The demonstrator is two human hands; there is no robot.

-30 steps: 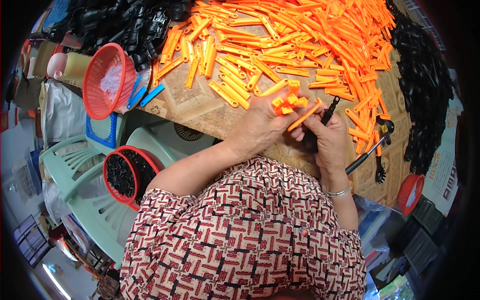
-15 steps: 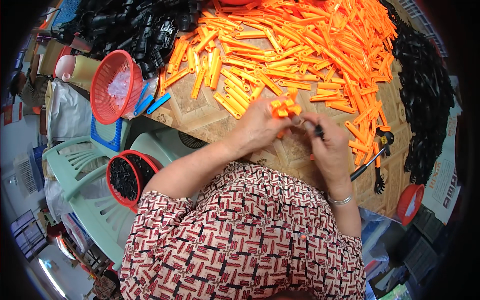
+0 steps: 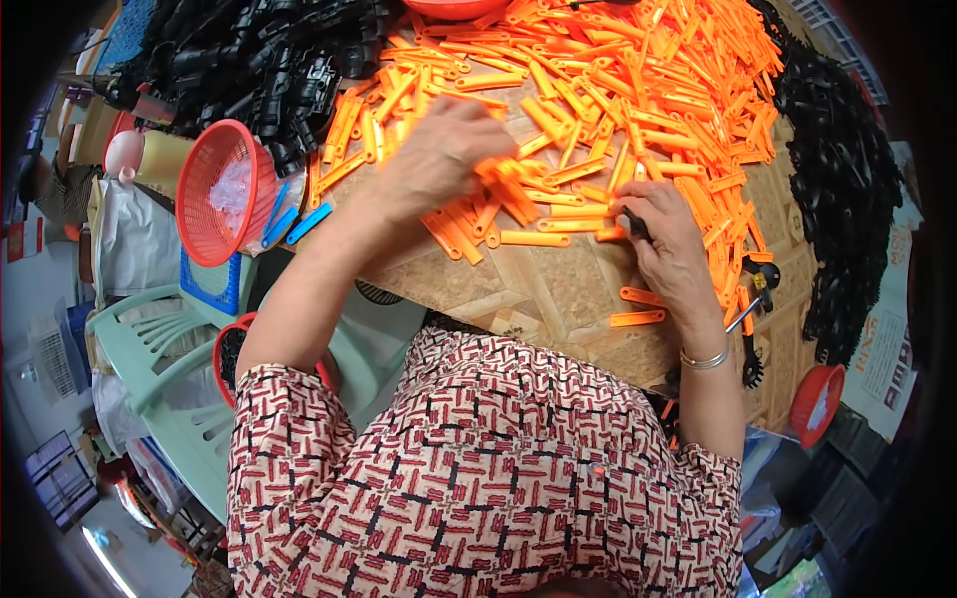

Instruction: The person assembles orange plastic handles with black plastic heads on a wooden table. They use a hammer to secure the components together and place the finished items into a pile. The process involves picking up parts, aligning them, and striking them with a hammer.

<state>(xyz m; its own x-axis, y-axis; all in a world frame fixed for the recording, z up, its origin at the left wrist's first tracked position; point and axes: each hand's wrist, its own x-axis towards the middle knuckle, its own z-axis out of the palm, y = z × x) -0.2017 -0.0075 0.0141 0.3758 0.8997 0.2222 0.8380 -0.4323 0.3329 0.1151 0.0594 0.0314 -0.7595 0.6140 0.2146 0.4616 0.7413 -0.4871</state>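
My left hand (image 3: 449, 149) is over the near left part of a pile of orange plastic strips (image 3: 658, 110), its fingers smeared by motion. Several blurred orange strips (image 3: 510, 189) lie against its fingertips; whether they are gripped or loose I cannot tell. To the right, my right hand (image 3: 673, 249) pinches a small black piece (image 3: 634, 223) between thumb and fingers, close to the near strips. Below that hand, two single orange strips (image 3: 638, 319) lie apart on the patterned tabletop (image 3: 538, 289).
Black plastic parts (image 3: 249, 80) heap at the far left, and more (image 3: 837, 189) run along the right. A red basket (image 3: 224, 194) with clear bits stands by blue strips (image 3: 309, 223). A screwdriver-like tool (image 3: 748, 311) lies right of my wrist. Green chairs (image 3: 150, 334) stand left.
My left hand has moved up and left over the strips; the bundle it held has become loose or blurred strips below it. My right hand has moved slightly up and right, keeping the black piece.
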